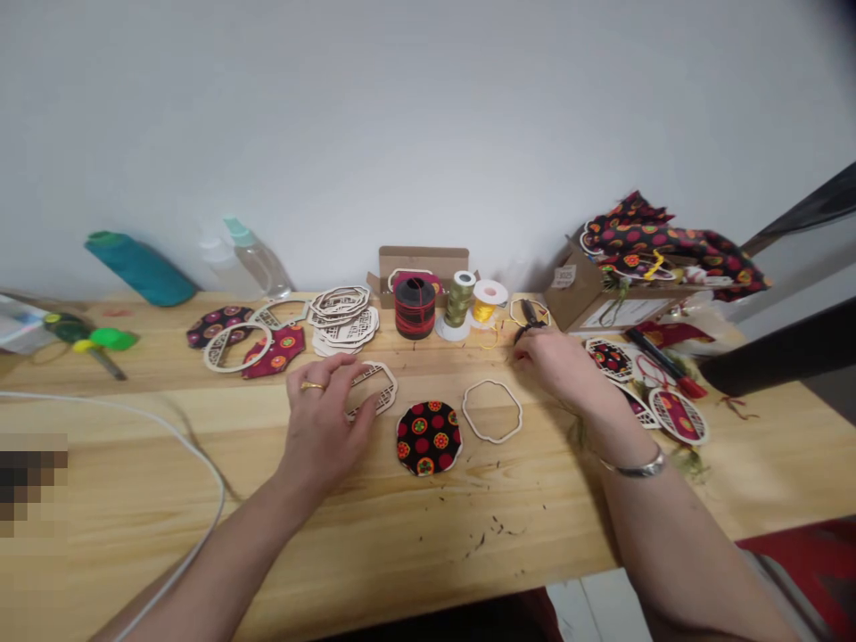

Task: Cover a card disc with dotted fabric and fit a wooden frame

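Observation:
My left hand point(327, 406), a ring on one finger, is closed at the left edge of a pale wooden lattice frame point(384, 390), thumb and fingers on it. Just right of it lies a dark fabric-covered piece point(429, 439) with red and orange flower dots. A thin scalloped outline ring point(465, 419) lies flat beside that piece. My right hand point(552, 361) reaches to the back of the table, its fingers closed at a small black tool point(530, 314). The tool's lower part is hidden by the fingers.
Stacked lattice cutouts point(344, 325) and red fabric pieces point(277, 352) lie at the back left. Thread spools point(415, 312) stand mid-back. A cardboard box point(579, 290) with fabric stands right, near finished ornaments point(678, 416). A white cable point(201, 446) crosses the left side.

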Available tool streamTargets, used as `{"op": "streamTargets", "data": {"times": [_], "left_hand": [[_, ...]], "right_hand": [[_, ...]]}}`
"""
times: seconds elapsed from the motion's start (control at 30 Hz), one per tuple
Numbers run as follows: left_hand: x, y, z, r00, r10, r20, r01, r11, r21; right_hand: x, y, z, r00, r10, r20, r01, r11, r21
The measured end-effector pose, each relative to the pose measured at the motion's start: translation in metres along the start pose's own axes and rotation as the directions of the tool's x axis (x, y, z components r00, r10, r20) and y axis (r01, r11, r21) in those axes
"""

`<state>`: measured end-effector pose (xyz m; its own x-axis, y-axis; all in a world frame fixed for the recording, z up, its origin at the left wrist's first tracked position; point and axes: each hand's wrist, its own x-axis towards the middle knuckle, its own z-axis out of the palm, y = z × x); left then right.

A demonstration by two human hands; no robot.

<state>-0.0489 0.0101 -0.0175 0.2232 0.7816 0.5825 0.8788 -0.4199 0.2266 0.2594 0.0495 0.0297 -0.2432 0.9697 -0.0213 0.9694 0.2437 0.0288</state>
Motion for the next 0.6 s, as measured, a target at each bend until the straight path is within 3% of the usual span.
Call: {"op": "streamTargets", "data": {"times": [0.27,0.37,0.47,0.6], "left_hand": [[-0.0022,0.0001,0.0002,1.000,-0.007,0.024,0.008,0.998,-0.067],[-0.0017,0.0011,-0.0004,0.999,-0.026,0.024,0.027,0.997,-0.078],[-0.0019,0.0014,-0.0005,1.000,-0.023,0.019,0.024,0.997,-0.078],[-0.0025,0.0002,0.0004,1.000,-0.010,0.021,0.011,0.997,-0.077]], "right_hand": [[0.0034,-0.0059,0.0079,0.998,-0.053,-0.024,0.055,0.997,0.058],[0.0036,-0.0068,0.0034,0.991,-0.045,-0.128,0.082,0.950,0.302],[0.0042,-0.0070,0.0002,0.949,0.115,-0.292,0.129,0.706,0.697],[0.0054,-0.0078,-0.0001,0.909,0.315,-0.274,0.125,0.422,0.898]]}}
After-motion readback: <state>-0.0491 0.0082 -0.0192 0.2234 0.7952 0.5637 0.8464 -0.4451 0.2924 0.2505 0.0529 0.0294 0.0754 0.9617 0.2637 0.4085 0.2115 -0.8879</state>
